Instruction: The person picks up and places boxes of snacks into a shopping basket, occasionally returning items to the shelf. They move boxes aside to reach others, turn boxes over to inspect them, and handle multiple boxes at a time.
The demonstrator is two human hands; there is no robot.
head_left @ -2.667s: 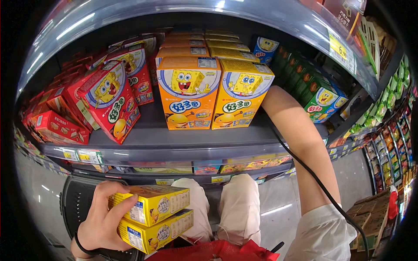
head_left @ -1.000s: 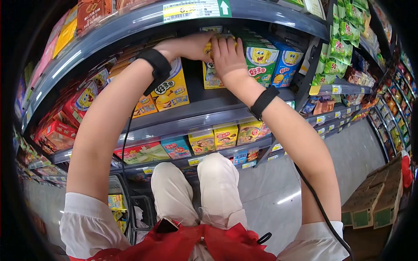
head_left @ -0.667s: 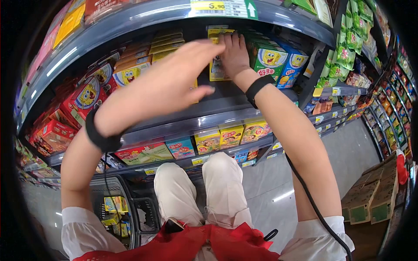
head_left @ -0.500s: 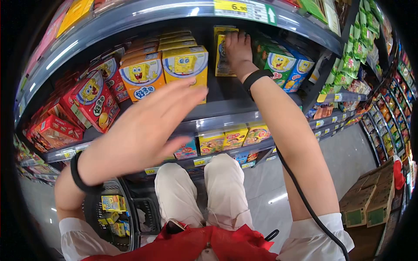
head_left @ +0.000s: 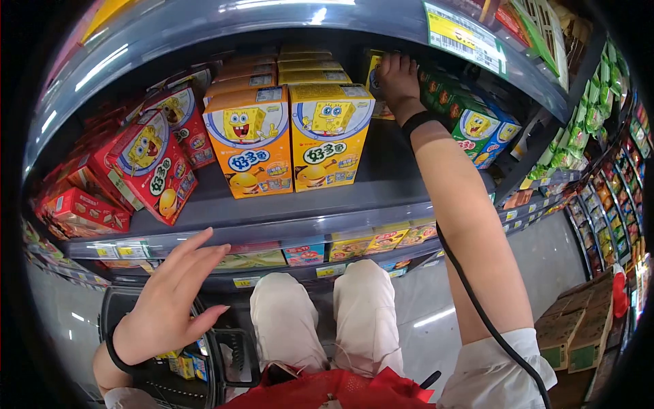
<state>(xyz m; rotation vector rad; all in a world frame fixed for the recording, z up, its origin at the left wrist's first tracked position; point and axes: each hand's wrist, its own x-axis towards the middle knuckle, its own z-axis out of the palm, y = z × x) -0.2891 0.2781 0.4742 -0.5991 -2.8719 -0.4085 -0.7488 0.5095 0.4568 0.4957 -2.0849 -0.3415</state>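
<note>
My right hand [head_left: 400, 78] reaches deep into the shelf, its fingers around the right side of a yellow snack box [head_left: 375, 71]. The hand covers much of that box, and its thumb is hidden. My left hand [head_left: 174, 296] hovers empty below the shelf edge, fingers spread, over a black shopping basket [head_left: 211, 382]. Nearest my right forearm stand green snack boxes [head_left: 473, 126] with a cartoon sponge, a blue one [head_left: 503, 140] beside them. Left of the gap, an orange snack box [head_left: 248, 146] and a yellow front-row box [head_left: 330, 140] stand upright, heading rows.
Red snack boxes [head_left: 153, 163] lean at the shelf's left. Overhead runs the upper shelf edge [head_left: 272, 24] with a price tag [head_left: 463, 41]. More packets sit on the lower shelf [head_left: 303, 253]. Green hanging packets [head_left: 596, 102] and cardboard boxes [head_left: 579, 320] are on the right.
My left hand has dropped from in front of the shelf to above the basket. The right hand and its yellow box are deeper in the shelf. The view has shifted.
</note>
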